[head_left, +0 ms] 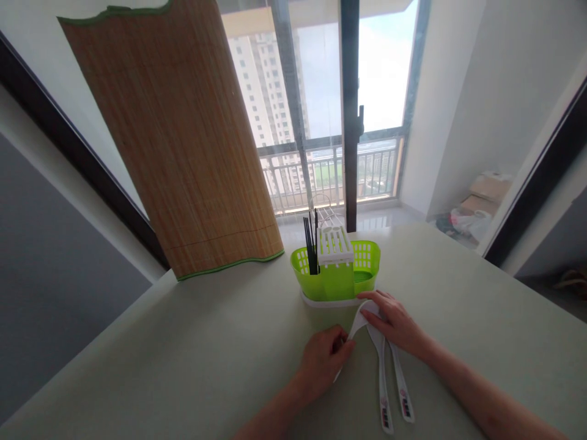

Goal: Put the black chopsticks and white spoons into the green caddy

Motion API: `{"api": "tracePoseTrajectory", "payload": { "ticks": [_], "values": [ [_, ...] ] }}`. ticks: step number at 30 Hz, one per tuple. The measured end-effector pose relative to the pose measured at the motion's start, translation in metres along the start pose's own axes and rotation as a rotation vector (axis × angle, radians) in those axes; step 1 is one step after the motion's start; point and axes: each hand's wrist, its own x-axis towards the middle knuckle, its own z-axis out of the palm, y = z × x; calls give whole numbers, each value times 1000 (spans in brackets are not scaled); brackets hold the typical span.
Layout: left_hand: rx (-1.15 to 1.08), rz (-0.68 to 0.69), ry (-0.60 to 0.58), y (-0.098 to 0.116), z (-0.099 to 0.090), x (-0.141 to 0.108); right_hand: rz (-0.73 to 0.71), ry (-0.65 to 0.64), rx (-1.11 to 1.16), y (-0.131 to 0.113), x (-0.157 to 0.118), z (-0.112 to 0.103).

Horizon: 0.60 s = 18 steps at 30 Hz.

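A white spoon (356, 322) is tilted between my two hands, in front of a green utensil holder (337, 281). My left hand (323, 356) is closed round its handle. The fingers of my right hand (389, 315) are at the bowl end, thumb on one side and fingers beyond it. Beneath and beside my right hand, two more white spoons (382, 385) (401, 382) lie on the table with their handles toward me. Black chopsticks (310, 247) stand in the holder's left compartment, beside its white slotted top (335, 243).
The pale table (220, 348) spreads around the holder. A bamboo mat (183, 140) hangs at the table's far left edge. Behind are a glass door with a dark frame (351, 122) and, at the right, boxes (490, 186) with plastic bags on the floor.
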Motion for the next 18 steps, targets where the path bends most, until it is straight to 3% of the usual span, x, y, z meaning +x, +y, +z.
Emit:
{"api": "tracePoseTrajectory", "payload": {
  "ticks": [10,15,18],
  "values": [
    [-175,-15,117,-5,8,3,80,125,139,-9,0,-5],
    [-157,74,290,3,4,-2,-50,138,151,-21,-5,6],
    [-45,164,335,6,2,-5,-124,148,131,-30,-7,10]
  ]
}}
